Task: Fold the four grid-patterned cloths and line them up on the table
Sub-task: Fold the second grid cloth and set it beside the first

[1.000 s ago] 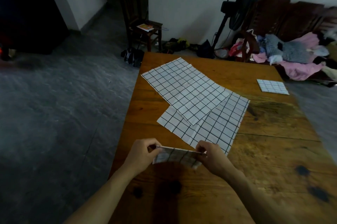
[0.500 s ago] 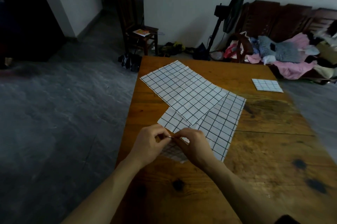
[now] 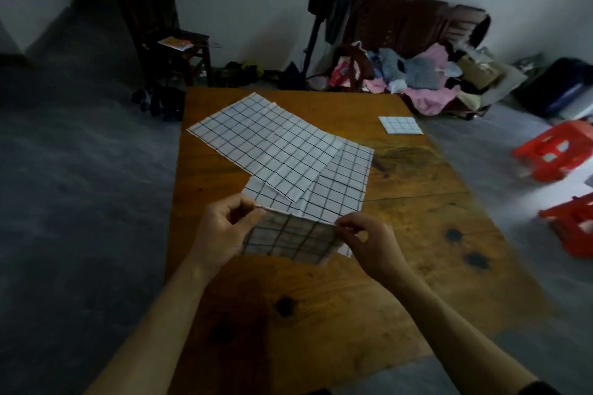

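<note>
Left hand [image 3: 224,227] and right hand [image 3: 369,239], each grip pinching an upper corner of the partly folded cloth [image 3: 288,239] above the desk [image 3: 337,314], two flat overlapping cloths [image 3: 272,145] just beyond it, folded cloth [image 3: 400,125] at the desk's far right edge

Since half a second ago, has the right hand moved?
Yes. The right hand has drawn rightward away from the left hand, stretching the held cloth across the table's near end.
</note>
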